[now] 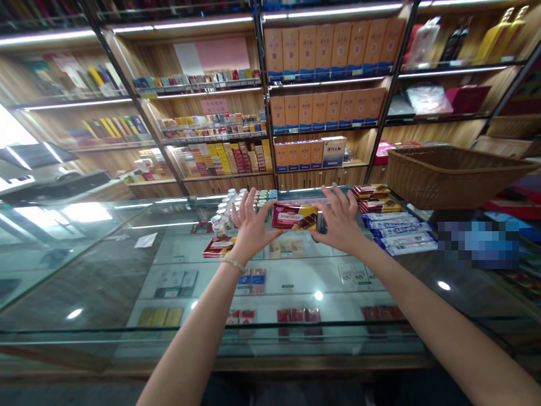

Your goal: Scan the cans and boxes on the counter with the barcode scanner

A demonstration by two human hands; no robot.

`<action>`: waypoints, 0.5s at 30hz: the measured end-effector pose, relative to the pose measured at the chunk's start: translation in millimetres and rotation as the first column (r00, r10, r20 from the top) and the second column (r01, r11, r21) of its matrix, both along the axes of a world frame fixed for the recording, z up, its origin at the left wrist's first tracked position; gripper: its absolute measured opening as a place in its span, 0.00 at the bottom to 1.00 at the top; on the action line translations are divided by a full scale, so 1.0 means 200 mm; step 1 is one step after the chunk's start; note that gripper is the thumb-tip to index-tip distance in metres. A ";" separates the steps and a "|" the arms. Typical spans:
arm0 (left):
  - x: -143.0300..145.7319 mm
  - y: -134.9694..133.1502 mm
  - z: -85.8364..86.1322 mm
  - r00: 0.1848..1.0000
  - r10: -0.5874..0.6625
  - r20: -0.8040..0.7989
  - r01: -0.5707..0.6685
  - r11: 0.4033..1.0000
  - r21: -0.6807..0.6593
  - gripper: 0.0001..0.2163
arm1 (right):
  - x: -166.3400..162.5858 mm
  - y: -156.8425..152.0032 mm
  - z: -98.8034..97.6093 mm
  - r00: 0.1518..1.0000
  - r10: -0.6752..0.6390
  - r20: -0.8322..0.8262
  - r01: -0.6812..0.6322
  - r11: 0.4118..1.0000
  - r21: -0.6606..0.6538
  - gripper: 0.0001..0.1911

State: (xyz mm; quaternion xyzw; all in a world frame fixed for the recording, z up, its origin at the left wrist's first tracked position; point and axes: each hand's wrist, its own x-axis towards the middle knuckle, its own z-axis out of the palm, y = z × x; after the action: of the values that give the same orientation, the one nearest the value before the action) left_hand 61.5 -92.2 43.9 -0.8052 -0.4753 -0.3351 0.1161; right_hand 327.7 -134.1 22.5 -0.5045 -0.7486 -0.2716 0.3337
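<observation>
A red and yellow chocolate wafer packet (295,217) is held level above the glass counter, its printed front towards me. My left hand (252,225) pinches its left end between thumb and finger, the other fingers spread upward. At the right end, my right hand (339,224) grips it the same way. Just beyond my left wrist, similar red packets (217,246) lie on the counter. To the right of my right hand are a stack of red and yellow packets (374,197) and a spread of blue and white packets (397,231).
Several white-capped jars (220,224) stand behind my left hand. A large wicker basket (448,177) sits at the right. The glass counter (291,301) shows boxes on shelves beneath. Behind it, wall shelves hold orange boxes (323,51) and small cartons (228,158).
</observation>
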 end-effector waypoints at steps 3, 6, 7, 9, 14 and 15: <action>-0.09 -0.01 0.00 1.000 0.019 -0.016 -0.019 1.000 -0.007 0.38 | -0.07 -0.01 0.01 1.000 0.027 0.005 -0.027 0.999 -0.048 0.30; -0.19 -0.03 -0.01 0.999 0.041 -0.028 -0.042 0.999 -0.024 0.38 | -0.17 -0.01 0.00 0.999 0.054 -0.003 -0.054 0.994 -0.100 0.30; -0.23 -0.04 -0.01 0.998 0.053 -0.031 -0.054 0.998 -0.028 0.38 | -0.21 -0.01 0.00 0.998 0.063 -0.008 -0.063 0.991 -0.115 0.30; -0.30 -0.06 -0.02 0.996 0.082 -0.038 -0.083 0.996 -0.033 0.38 | -0.28 0.00 -0.01 0.997 0.081 -0.014 -0.082 0.987 -0.138 0.30; -0.42 -0.10 -0.04 0.990 0.135 -0.041 -0.138 0.988 -0.068 0.36 | -0.39 0.01 -0.03 0.992 0.125 -0.010 -0.125 0.978 -0.168 0.31; -0.44 -0.10 -0.04 0.989 0.141 -0.042 -0.143 0.987 -0.072 0.36 | -0.41 0.02 -0.03 0.991 0.131 -0.010 -0.130 0.977 -0.170 0.31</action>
State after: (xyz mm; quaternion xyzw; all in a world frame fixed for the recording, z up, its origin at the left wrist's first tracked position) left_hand -25.8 -111.7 36.7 -0.7791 -0.5415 -0.2929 0.1181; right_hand 245.9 -130.9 16.6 -0.4809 -0.8007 -0.1842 0.3061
